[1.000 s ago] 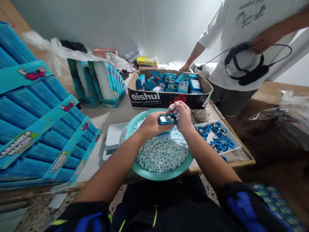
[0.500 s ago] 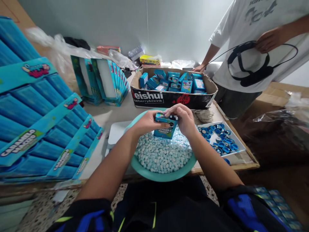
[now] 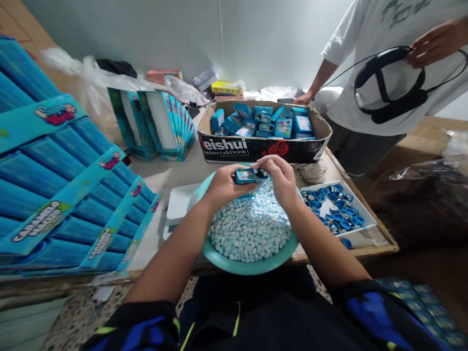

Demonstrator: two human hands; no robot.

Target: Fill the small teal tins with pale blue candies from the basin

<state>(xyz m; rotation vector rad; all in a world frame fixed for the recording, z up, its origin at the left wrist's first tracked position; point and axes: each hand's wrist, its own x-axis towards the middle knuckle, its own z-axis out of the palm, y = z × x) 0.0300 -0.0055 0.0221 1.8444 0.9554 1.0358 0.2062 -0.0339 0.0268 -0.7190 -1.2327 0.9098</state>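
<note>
My left hand grips a small blue candy tin above a bowl, thumb on the near side. The tin is tilted, its top and round opening turned up towards me. At that opening my right hand is cupped with curled fingers, and a few white candies show beside its fingertips. How many candies it holds is hidden. Beneath both hands lies a heap of pale blue and white candies in a turquoise bowl.
Blue-and-silver caps fill a white tray at right. Behind the bowl stands a cardboard box of blue tins. Display cartons rise at left; a white flat device sits beside the bowl. A person holds a black headset.
The tin has tipped so that its top faces me and its printed front is mostly out of sight. My right fingers stay by the opening. The other person's headset appears farther right.
</note>
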